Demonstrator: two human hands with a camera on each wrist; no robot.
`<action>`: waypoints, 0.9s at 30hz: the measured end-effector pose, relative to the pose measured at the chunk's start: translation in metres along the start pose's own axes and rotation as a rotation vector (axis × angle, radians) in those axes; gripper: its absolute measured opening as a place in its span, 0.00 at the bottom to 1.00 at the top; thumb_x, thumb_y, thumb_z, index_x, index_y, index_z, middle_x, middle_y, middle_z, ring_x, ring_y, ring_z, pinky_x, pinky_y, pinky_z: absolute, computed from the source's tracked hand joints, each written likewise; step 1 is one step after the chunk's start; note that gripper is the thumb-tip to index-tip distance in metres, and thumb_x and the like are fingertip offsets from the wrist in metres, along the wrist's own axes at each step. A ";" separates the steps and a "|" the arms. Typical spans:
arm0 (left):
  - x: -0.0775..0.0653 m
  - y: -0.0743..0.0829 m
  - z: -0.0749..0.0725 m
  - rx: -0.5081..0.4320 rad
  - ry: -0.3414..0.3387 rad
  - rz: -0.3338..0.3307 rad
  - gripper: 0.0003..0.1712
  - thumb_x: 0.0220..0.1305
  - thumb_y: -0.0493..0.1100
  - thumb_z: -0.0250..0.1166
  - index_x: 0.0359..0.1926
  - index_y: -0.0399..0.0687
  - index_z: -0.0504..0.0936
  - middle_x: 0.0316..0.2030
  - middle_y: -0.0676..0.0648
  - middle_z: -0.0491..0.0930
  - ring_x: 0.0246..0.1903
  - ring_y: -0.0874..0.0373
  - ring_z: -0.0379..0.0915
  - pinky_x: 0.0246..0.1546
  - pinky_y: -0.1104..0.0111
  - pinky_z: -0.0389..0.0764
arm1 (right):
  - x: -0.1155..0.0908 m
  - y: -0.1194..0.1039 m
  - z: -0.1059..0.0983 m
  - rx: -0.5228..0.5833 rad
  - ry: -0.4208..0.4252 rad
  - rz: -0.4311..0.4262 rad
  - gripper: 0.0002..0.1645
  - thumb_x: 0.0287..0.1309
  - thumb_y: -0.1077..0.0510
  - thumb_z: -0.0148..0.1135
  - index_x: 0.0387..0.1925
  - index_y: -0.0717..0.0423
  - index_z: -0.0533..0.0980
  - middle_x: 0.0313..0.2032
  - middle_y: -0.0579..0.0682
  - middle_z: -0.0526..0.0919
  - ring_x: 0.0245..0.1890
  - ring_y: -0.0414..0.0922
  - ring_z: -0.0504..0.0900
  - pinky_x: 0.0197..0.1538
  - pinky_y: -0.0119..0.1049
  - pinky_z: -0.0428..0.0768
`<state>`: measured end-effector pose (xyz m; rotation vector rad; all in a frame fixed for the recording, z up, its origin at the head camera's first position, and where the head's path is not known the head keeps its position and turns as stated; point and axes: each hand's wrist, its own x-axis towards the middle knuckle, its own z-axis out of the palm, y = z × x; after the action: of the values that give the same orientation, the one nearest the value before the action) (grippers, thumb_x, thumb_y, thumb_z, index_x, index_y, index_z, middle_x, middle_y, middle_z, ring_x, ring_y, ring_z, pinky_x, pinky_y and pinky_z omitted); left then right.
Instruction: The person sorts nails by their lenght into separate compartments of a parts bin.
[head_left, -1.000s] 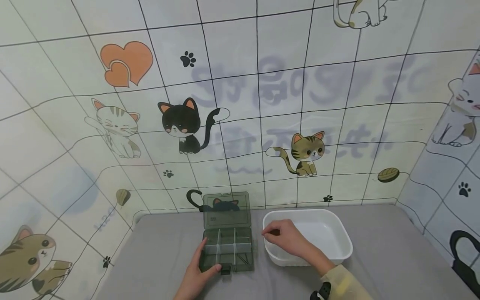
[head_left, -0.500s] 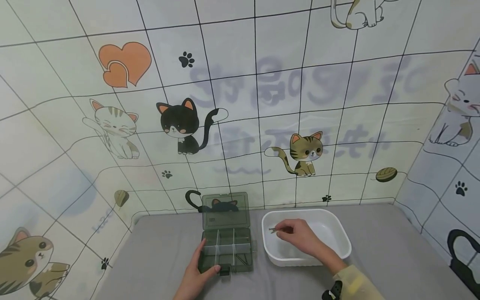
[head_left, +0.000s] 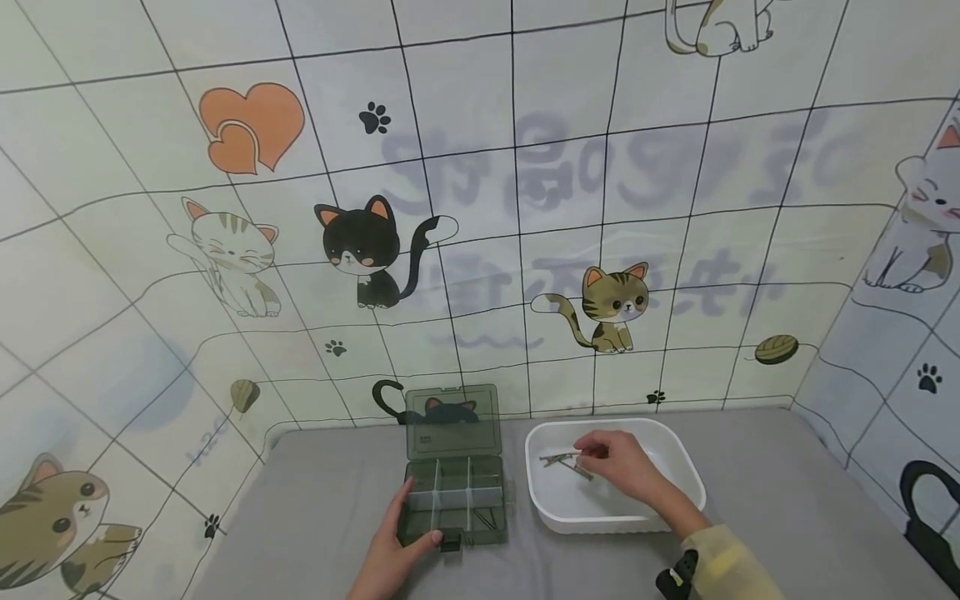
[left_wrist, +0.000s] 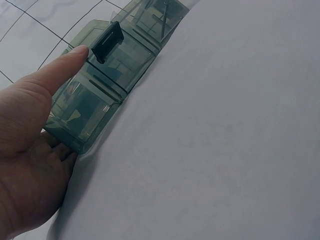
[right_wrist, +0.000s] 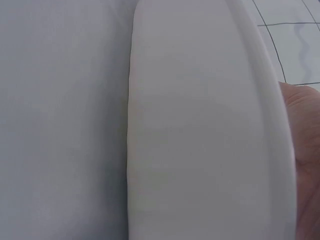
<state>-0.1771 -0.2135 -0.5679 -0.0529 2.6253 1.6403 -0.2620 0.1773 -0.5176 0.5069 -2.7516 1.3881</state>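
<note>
A green see-through compartment box (head_left: pixel 453 498) stands with its lid (head_left: pixel 453 421) raised at the back. My left hand (head_left: pixel 393 542) grips its front left corner, thumb by the dark latch (left_wrist: pixel 107 42) and fingers along the side. Thin dark metal pieces (head_left: pixel 485 518) lie in the front right compartment. Right of the box, several slender brass-coloured metal pieces (head_left: pixel 576 471) lie in a white tray (head_left: pixel 693 500). My right hand (head_left: pixel 618 467) reaches over the tray, bent fingertips at these pieces; whether it pinches one is unclear. In the right wrist view, the tray wall (right_wrist: pixel 205 125) hides most of this hand.
A grey cloth (head_left: pixel 780 508) covers the table under box and tray. Behind rises a white gridded curtain (head_left: pixel 480 333) printed with cats. A narrow strip of cloth separates the box from the tray.
My right hand has moved right, from the tray's left rim to further over the tray, and the slender metal pieces have come into view. The left hand stays on the box.
</note>
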 end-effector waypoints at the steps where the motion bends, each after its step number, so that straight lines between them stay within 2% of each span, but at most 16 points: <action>1: 0.000 0.000 0.000 -0.002 0.000 0.003 0.55 0.61 0.54 0.76 0.81 0.49 0.54 0.77 0.29 0.52 0.74 0.25 0.45 0.63 0.29 0.60 | 0.000 0.002 0.000 -0.004 -0.003 0.005 0.11 0.60 0.65 0.72 0.44 0.65 0.85 0.32 0.44 0.84 0.34 0.41 0.81 0.37 0.32 0.80; 10: -0.002 0.000 0.000 0.008 0.008 0.026 0.55 0.62 0.53 0.76 0.81 0.48 0.55 0.76 0.29 0.52 0.73 0.24 0.46 0.62 0.29 0.61 | 0.004 0.010 0.004 -0.028 -0.016 0.038 0.09 0.57 0.68 0.72 0.40 0.64 0.84 0.30 0.43 0.83 0.32 0.42 0.80 0.33 0.32 0.78; 19: -0.001 0.000 -0.001 -0.010 -0.008 0.013 0.54 0.63 0.53 0.75 0.81 0.49 0.54 0.77 0.29 0.51 0.74 0.25 0.44 0.62 0.29 0.60 | 0.011 0.013 0.013 -0.071 -0.074 0.084 0.09 0.54 0.70 0.72 0.38 0.62 0.85 0.29 0.44 0.81 0.31 0.41 0.77 0.32 0.32 0.77; 23: -0.001 0.000 -0.001 -0.015 -0.013 0.007 0.54 0.63 0.53 0.75 0.81 0.50 0.54 0.77 0.30 0.50 0.74 0.25 0.43 0.62 0.29 0.60 | 0.011 0.014 0.016 -0.106 -0.081 0.125 0.09 0.53 0.70 0.73 0.37 0.60 0.85 0.28 0.43 0.80 0.31 0.41 0.76 0.32 0.33 0.77; 27: -0.001 0.000 -0.001 -0.016 -0.013 -0.003 0.55 0.62 0.54 0.75 0.81 0.50 0.54 0.77 0.30 0.50 0.74 0.25 0.44 0.62 0.29 0.60 | 0.010 0.016 0.017 -0.128 -0.087 0.130 0.09 0.52 0.70 0.73 0.36 0.59 0.85 0.28 0.43 0.80 0.30 0.40 0.76 0.33 0.33 0.77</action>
<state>-0.1766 -0.2142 -0.5680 -0.0464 2.6017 1.6549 -0.2743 0.1700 -0.5392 0.3989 -2.9673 1.2294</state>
